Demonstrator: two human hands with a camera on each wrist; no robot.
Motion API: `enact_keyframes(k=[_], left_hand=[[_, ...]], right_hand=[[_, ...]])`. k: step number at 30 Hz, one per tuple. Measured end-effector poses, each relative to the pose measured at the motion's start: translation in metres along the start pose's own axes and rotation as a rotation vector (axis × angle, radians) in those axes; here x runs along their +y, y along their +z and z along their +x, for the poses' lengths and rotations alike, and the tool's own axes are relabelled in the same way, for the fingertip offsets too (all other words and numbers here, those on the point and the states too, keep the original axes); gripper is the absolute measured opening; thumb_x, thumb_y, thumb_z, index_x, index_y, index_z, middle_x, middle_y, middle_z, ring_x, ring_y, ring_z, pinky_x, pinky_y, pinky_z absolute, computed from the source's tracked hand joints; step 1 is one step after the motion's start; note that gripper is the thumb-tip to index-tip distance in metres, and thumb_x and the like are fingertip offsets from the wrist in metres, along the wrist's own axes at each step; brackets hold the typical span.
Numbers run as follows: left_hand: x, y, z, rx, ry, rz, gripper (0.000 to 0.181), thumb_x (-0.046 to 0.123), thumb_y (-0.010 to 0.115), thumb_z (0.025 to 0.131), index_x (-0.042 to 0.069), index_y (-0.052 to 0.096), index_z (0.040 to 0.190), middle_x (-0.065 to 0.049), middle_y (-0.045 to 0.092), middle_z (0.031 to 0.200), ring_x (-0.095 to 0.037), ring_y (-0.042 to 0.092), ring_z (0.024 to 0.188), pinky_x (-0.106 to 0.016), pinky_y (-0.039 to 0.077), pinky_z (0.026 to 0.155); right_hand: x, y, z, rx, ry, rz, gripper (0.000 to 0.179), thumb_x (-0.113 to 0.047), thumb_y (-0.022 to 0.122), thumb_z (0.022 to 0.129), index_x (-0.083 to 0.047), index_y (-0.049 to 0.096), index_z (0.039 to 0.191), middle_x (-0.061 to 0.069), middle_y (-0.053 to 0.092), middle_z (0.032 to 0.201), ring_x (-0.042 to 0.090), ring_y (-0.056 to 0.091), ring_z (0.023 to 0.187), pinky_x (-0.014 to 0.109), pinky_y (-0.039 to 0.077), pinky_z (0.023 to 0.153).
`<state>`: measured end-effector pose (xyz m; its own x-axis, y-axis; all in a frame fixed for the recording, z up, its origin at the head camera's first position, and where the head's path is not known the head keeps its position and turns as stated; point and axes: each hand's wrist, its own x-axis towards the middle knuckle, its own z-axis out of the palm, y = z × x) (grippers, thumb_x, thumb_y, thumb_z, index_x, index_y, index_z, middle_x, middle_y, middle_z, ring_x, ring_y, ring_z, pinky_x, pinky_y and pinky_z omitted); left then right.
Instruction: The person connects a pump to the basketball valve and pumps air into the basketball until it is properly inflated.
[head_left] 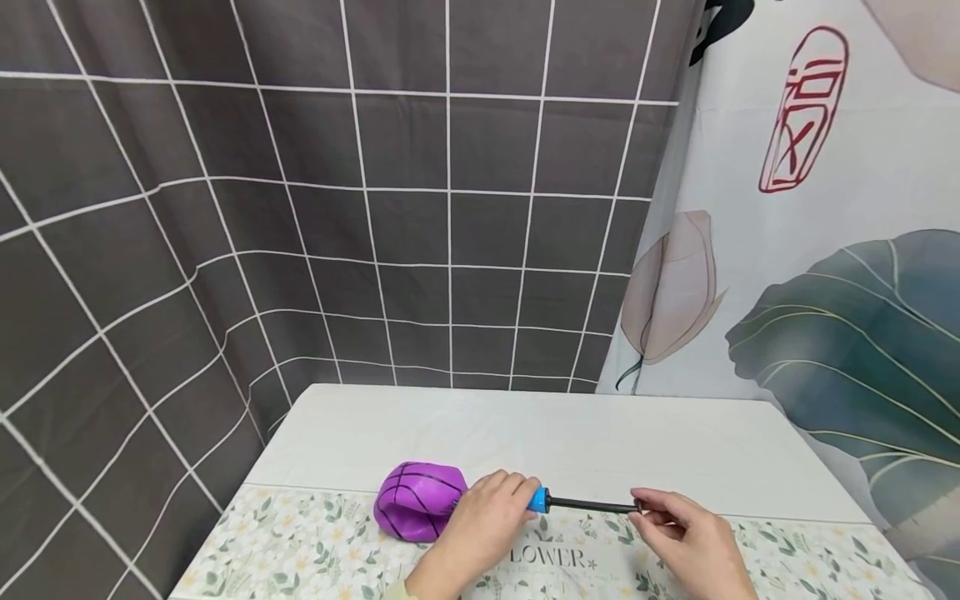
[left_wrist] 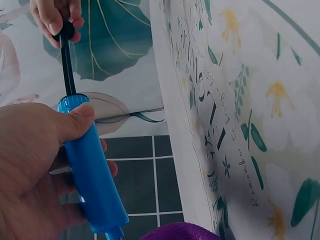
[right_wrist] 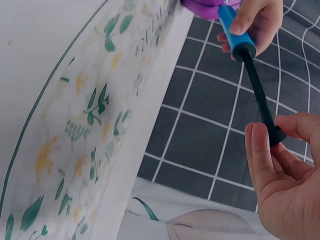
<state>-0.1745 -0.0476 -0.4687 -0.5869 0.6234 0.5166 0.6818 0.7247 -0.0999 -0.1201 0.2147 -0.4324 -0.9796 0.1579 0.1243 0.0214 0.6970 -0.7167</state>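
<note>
My left hand (head_left: 491,521) grips the blue barrel of a small hand pump (left_wrist: 95,170), thumb laid along it near the collar. The pump's black rod (head_left: 592,505) is drawn well out toward the right. At the rod's end, my right hand (head_left: 690,533) pinches the black knob (right_wrist: 276,136) between thumb and fingers. A partly deflated purple ball (head_left: 420,500) with black lines, dented on its front, lies just left of the left hand. The barrel's far end points at the ball; in the head view the left hand hides that spot.
A white table (head_left: 525,425) carries a floral cloth (head_left: 300,542) with printed lettering along its near part. Behind it hangs a dark grid-patterned curtain (head_left: 405,225). To the right is a pale curtain (head_left: 750,317) with large leaf prints.
</note>
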Motion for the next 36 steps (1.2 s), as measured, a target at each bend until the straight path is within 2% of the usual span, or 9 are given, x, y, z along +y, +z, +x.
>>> enact_keyframes(k=[4, 7, 12, 19, 24, 30, 36], left_hand=[[0.0, 0.0, 0.0, 0.01, 0.008, -0.012, 0.037, 0.034, 0.076, 0.089, 0.014, 0.066, 0.119, 0.005, 0.069, 0.106, -0.01, 0.063, 0.095, -0.026, 0.055, 0.087], [0.0, 0.0, 0.0, 0.01, 0.011, -0.008, 0.037, 0.033, 0.076, 0.089, 0.013, 0.067, 0.119, 0.004, 0.069, 0.106, -0.011, 0.063, 0.095, -0.027, 0.056, 0.087], [0.0, -0.001, 0.0, -0.005, -0.003, 0.008, 0.035, 0.032, 0.074, 0.091, 0.012, 0.067, 0.118, 0.003, 0.069, 0.106, -0.011, 0.063, 0.095, -0.027, 0.056, 0.086], [0.003, -0.003, 0.002, -0.069, -0.009, -0.006, 0.037, 0.031, 0.076, 0.089, 0.014, 0.068, 0.121, 0.004, 0.069, 0.11, -0.011, 0.063, 0.099, -0.028, 0.055, 0.088], [0.004, -0.002, 0.003, -0.051, 0.023, 0.007, 0.036, 0.031, 0.077, 0.089, 0.014, 0.068, 0.119, 0.004, 0.069, 0.108, -0.011, 0.063, 0.097, -0.027, 0.056, 0.085], [0.004, -0.002, 0.001, -0.035, 0.038, 0.001, 0.035, 0.032, 0.077, 0.089, 0.013, 0.068, 0.118, 0.004, 0.068, 0.106, -0.011, 0.063, 0.095, -0.026, 0.056, 0.083], [0.001, -0.002, 0.002, -0.044, 0.024, -0.015, 0.036, 0.035, 0.077, 0.087, 0.017, 0.065, 0.117, 0.007, 0.066, 0.102, -0.008, 0.06, 0.091, -0.022, 0.054, 0.082]], right_hand=[[0.001, -0.001, 0.0, 0.002, 0.034, 0.0, 0.029, -0.01, 0.077, 0.088, -0.008, 0.075, 0.117, 0.003, 0.075, 0.099, 0.004, 0.066, 0.076, 0.018, 0.056, 0.066], [0.002, 0.003, -0.001, 0.029, 0.023, 0.023, 0.029, -0.01, 0.077, 0.088, -0.008, 0.075, 0.117, 0.005, 0.076, 0.1, 0.004, 0.068, 0.077, 0.017, 0.057, 0.067], [-0.002, 0.015, -0.001, 0.086, -0.039, 0.04, 0.03, -0.011, 0.078, 0.088, -0.009, 0.075, 0.117, 0.005, 0.077, 0.099, 0.005, 0.07, 0.079, 0.016, 0.057, 0.067], [-0.012, 0.044, -0.002, 0.119, -0.146, 0.073, 0.027, -0.009, 0.081, 0.084, -0.007, 0.078, 0.111, 0.001, 0.076, 0.09, 0.002, 0.068, 0.073, 0.018, 0.058, 0.063], [-0.023, 0.064, -0.001, 0.1, -0.22, 0.095, 0.024, -0.011, 0.081, 0.084, -0.008, 0.078, 0.108, -0.002, 0.074, 0.089, 0.0, 0.066, 0.072, 0.017, 0.057, 0.062], [-0.031, 0.073, 0.0, 0.035, -0.2, 0.104, 0.022, -0.013, 0.081, 0.085, -0.008, 0.077, 0.107, -0.004, 0.071, 0.087, -0.002, 0.063, 0.071, 0.017, 0.056, 0.062], [-0.029, 0.066, 0.001, 0.028, -0.169, 0.141, 0.023, -0.008, 0.082, 0.083, -0.008, 0.076, 0.105, -0.005, 0.069, 0.084, -0.001, 0.063, 0.069, 0.017, 0.057, 0.063]])
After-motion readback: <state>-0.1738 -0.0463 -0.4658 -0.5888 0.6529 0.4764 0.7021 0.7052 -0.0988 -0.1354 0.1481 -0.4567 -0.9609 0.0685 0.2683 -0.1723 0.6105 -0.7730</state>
